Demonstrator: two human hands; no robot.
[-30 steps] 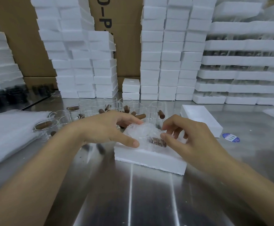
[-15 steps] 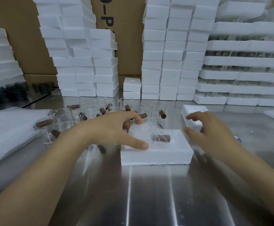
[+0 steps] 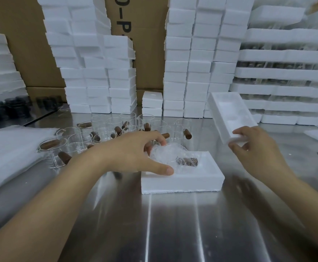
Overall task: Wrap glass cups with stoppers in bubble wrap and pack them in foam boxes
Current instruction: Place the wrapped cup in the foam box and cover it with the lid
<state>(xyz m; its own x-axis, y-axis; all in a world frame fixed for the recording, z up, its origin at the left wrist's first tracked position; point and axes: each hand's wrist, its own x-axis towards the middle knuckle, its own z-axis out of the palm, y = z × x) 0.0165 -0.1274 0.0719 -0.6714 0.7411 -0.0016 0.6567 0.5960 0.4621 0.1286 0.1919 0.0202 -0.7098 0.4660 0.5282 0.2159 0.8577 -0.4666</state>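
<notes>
While our left hand (image 3: pixel 135 154) clasps the wrapped cup (image 3: pixel 167 155) in the foam box (image 3: pixel 182 183) and our right hand (image 3: pixel 256 148) grips the lid (image 3: pixel 230 114), it may spring up, blocking closure.

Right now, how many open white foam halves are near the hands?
2. The foam base lies on the steel table, holding the bubble-wrapped cup; the right hand grips the foam lid, tilted.

Black print shows on the brown cardboard carton (image 3: pixel 150 59) at twelve o'clock, between the two tall stacks of foam boxes (image 3: pixel 97 76): a dash with a capital P beneath it, anything above cut off by the top edge. At ten o'clock, a second cardboard sheet (image 3: pixel 27 53) bears part of another black letter, seemingly a P. Nothing else is legible
</notes>
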